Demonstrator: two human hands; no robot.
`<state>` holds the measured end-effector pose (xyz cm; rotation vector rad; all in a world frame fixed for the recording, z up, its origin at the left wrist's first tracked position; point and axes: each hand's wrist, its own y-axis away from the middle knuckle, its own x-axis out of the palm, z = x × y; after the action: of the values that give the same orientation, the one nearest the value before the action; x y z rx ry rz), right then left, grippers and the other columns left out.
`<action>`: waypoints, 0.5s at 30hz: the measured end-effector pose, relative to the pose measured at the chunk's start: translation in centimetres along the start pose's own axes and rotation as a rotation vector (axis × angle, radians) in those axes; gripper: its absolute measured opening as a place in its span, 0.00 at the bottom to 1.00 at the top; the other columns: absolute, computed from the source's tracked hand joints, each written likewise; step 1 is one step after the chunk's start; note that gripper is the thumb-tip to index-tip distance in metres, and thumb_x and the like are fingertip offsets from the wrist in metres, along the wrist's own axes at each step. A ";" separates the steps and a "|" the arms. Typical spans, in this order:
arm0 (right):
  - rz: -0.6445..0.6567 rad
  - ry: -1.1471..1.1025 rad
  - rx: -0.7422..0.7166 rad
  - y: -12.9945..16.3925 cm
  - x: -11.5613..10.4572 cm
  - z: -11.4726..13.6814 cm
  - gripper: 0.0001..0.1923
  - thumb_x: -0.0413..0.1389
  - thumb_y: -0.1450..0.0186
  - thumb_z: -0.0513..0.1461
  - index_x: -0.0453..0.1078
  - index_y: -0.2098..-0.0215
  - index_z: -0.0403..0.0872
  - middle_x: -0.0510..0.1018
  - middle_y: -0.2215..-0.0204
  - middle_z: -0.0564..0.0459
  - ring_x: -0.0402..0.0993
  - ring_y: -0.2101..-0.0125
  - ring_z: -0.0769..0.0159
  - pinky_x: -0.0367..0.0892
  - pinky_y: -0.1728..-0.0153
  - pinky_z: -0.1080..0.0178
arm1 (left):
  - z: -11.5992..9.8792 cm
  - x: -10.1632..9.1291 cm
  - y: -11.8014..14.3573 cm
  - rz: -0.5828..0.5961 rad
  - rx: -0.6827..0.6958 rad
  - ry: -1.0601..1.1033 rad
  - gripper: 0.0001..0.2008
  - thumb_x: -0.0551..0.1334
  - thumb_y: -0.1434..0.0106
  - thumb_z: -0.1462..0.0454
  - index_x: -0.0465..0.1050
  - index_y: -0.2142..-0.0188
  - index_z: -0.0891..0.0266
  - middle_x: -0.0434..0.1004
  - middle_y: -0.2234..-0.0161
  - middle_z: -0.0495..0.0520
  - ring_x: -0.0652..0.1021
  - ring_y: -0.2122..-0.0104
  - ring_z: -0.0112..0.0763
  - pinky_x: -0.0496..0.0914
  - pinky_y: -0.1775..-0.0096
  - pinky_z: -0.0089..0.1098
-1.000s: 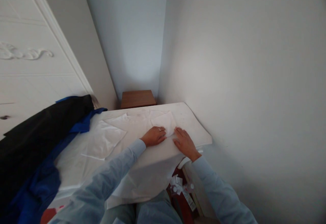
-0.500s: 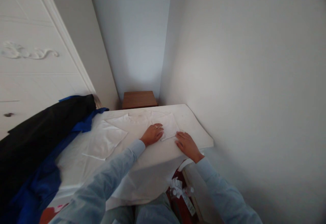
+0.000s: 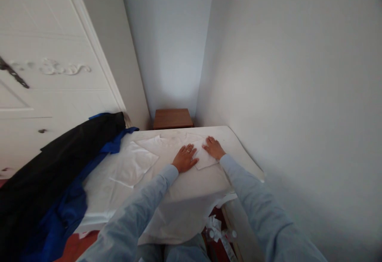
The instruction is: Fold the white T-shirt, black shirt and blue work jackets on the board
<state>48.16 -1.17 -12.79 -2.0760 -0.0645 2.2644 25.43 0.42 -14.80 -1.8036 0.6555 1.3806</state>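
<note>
A white T-shirt (image 3: 176, 182) lies spread over a white board, its neckline toward the far edge and its lower part hanging over the near edge. Its left sleeve (image 3: 134, 164) fans out flat. My left hand (image 3: 185, 158), wearing a ring, rests on the shirt's chest with fingers spread. Farther right, my right hand (image 3: 214, 148) lies flat on the other sleeve (image 3: 207, 162), fingers stretched out. Neither hand grasps anything.
Black clothing (image 3: 74, 146) and blue clothing (image 3: 70, 206) are heaped at the left. Beyond the white board (image 3: 247, 162) stands a brown wooden cabinet (image 3: 173, 118). A white wardrobe (image 3: 59, 47) is at the left, a wall (image 3: 283, 95) at the right. Bottles and papers (image 3: 216, 230) lie below.
My right hand has moved away from me, from the sleeve's edge onto the sleeve. My left hand's fingers have spread on the shirt. The camera view has turned slightly left.
</note>
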 end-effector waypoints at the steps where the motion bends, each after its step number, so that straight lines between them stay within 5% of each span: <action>1: -0.032 -0.007 -0.020 0.0 0.7 -0.3 0.27 0.48 0.27 0.45 0.60 0.36 0.39 0.60 0.34 0.33 0.54 0.33 0.51 0.55 0.37 0.48 | -0.1 -0.1 0.0 -0.005 -0.007 0.021 0.28 0.50 0.29 0.50 0.63 0.37 0.63 0.62 0.34 0.65 0.61 0.33 0.44 0.56 0.35 0.47; 9: -0.178 -0.047 -0.115 0.0 3.3 -2.6 0.25 0.45 0.27 0.46 0.62 0.37 0.40 0.63 0.36 0.34 0.58 0.35 0.51 0.57 0.39 0.44 | -0.1 -0.3 -0.1 -0.127 -0.075 0.162 0.24 0.50 0.29 0.55 0.64 0.39 0.67 0.70 0.40 0.66 0.68 0.38 0.42 0.62 0.38 0.45; 15: -0.237 -0.156 -0.183 1.7 1.0 0.7 0.26 0.48 0.28 0.48 0.64 0.38 0.41 0.64 0.36 0.35 0.59 0.35 0.51 0.57 0.38 0.45 | 1.2 0.6 -0.3 -0.231 -0.295 0.091 0.23 0.49 0.33 0.68 0.64 0.39 0.67 0.71 0.41 0.65 0.69 0.38 0.42 0.64 0.38 0.47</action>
<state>47.34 -2.78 -13.83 -1.8471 -0.5159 2.3413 25.14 1.60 -15.44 -2.1102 0.2858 1.2948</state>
